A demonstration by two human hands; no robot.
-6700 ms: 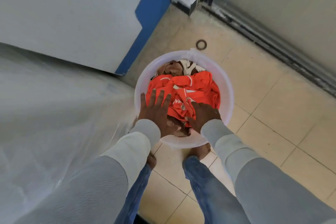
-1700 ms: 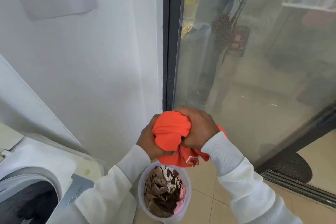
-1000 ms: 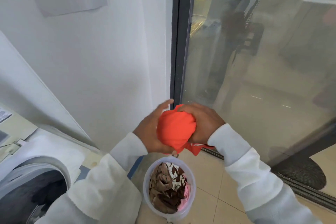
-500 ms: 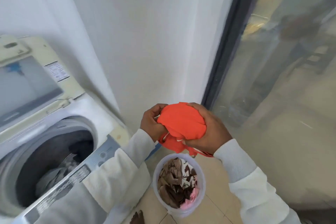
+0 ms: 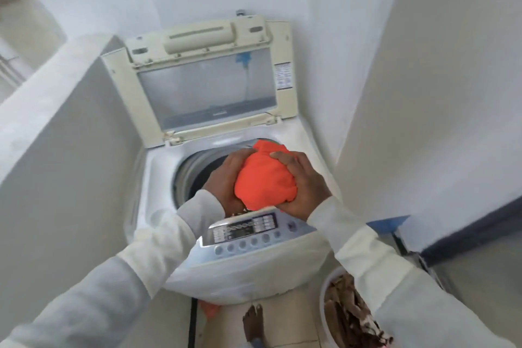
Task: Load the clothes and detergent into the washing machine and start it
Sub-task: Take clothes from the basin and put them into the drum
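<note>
orange garment (image 5: 265,178): balled, frame centre, held over the washing machine (image 5: 158,178) drum opening. left hand (image 5: 226,178) and right hand (image 5: 303,186) cupped it, fingers curled round, likely keeping it compact for dropping. bucket (image 5: 324,299) of clothes: lower right.

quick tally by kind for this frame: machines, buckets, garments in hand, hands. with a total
Top-loading white washing machine, lid open: 1
Translucent white plastic bucket holding brown patterned clothes: 1
Bundled orange garment, held over the drum: 1
Hands gripping it, left hand and right hand: 2
Total: 5
</note>
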